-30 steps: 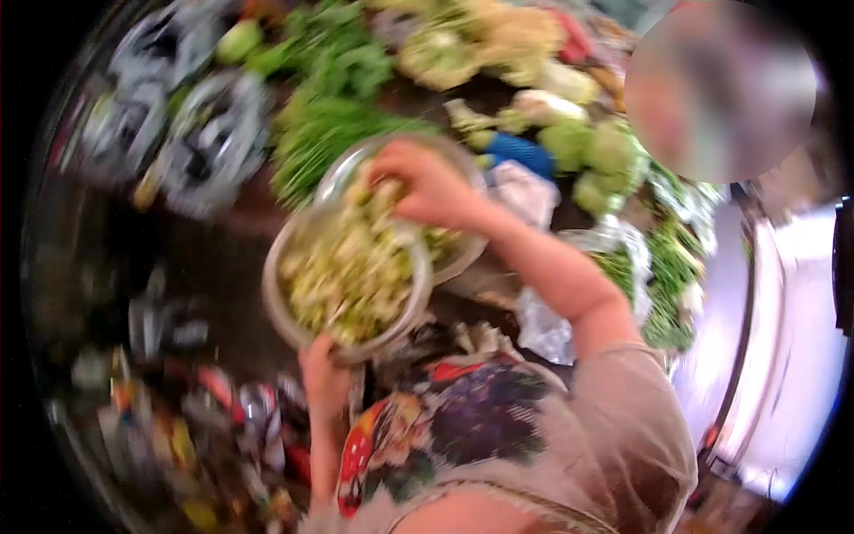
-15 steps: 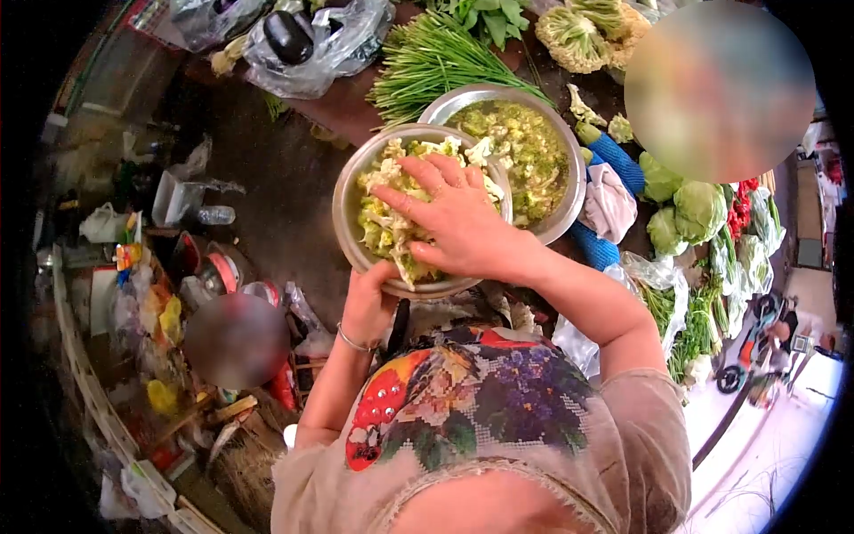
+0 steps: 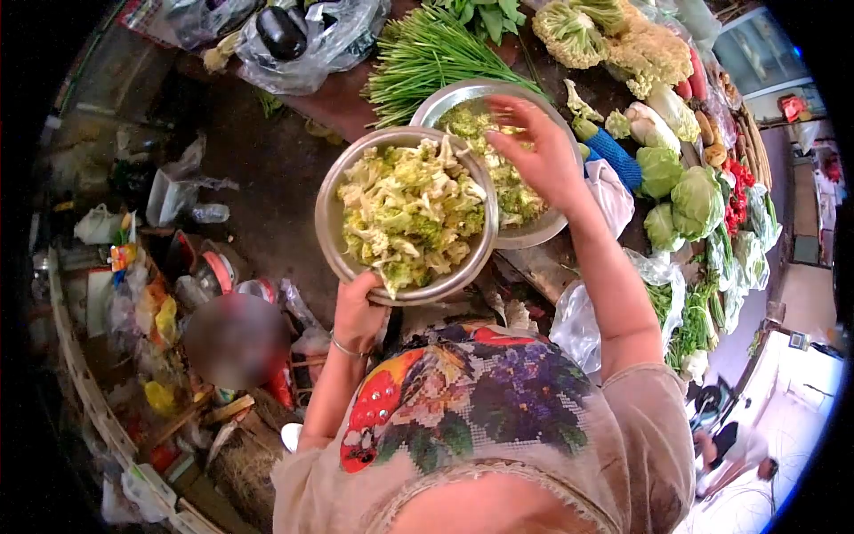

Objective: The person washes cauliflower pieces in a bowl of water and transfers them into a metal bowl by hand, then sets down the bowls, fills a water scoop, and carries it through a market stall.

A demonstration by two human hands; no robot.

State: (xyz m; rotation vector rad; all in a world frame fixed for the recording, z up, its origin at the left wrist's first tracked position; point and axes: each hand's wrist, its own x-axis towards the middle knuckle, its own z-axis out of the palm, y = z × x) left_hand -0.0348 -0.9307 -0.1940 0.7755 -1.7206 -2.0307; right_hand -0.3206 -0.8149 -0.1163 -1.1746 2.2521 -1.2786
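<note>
My left hand (image 3: 360, 311) grips the near-left rim of a steel bowl (image 3: 327, 218), with a bracelet at its wrist. Cut cauliflower florets (image 3: 414, 209), yellowish green and white, fill this bowl. Behind it and to the right sits a second steel bowl (image 3: 556, 218), partly covered by the first one. Green florets in what looks like water (image 3: 516, 191) show inside. Over that second bowl hovers my right hand (image 3: 543, 151), its fingers apart and slightly blurred, holding nothing that I can see.
Green stalks (image 3: 436, 67) lie behind the bowls, with large cauliflowers (image 3: 574, 36) to their right. Round green cabbages (image 3: 698, 200), a pale cloth (image 3: 609, 196) and a plastic bag (image 3: 578, 329) lie on the right. A bagged eggplant (image 3: 282, 33) is at upper left. Another person (image 3: 738, 449) bends at lower right.
My right hand has lifted off the florets in the front bowl and moved right, over the rear bowl. The front bowl, in my left hand, has shifted slightly left.
</note>
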